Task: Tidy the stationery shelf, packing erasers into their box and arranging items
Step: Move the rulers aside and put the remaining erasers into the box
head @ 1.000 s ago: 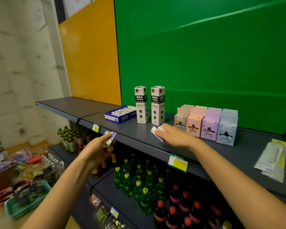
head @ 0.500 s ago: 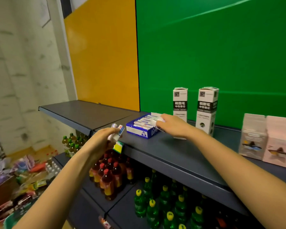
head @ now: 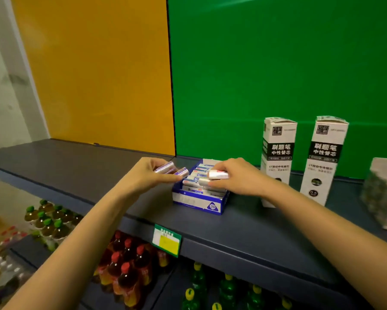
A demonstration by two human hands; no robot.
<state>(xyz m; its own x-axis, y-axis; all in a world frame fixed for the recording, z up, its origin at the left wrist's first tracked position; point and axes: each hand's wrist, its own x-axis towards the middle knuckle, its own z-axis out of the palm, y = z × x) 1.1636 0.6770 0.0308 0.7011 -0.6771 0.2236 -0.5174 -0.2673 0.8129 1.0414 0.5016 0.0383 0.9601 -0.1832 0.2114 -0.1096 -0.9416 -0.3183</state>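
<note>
From the head camera, I am looking down at the dark shelf [head: 266,233] with both hands over the blue eraser box [head: 199,201]. The box sits open, set back from the shelf's front edge and nearer its back edge, with rows of erasers already lying in it.

My left hand [head: 147,176] is curled around two wrapped erasers [head: 165,168], holding them just beside the box's left wall, above the shelf. My right hand [head: 237,179] pinches another eraser [head: 218,174] over the box's right side, low over the packed rows. A second pale eraser seems to sit under those fingers, though I cannot tell whether I am gripping it or merely touching it.

Two tall refill boxes [head: 278,166] stand upright just beside my right wrist. Below the front edge hangs a green and yellow price tag [head: 166,241], and bottles [head: 125,271] crowd the lower shelves.

The box looks nearly full, so I judge the risk to be forcing an eraser into a gap too tight for it, which could buckle a wall or pop a neighbour out. The slick wrapping could let one slip from my left hand and drop past the front edge among the bottles. A careless swing of my right forearm could topple the nearer refill box.
</note>
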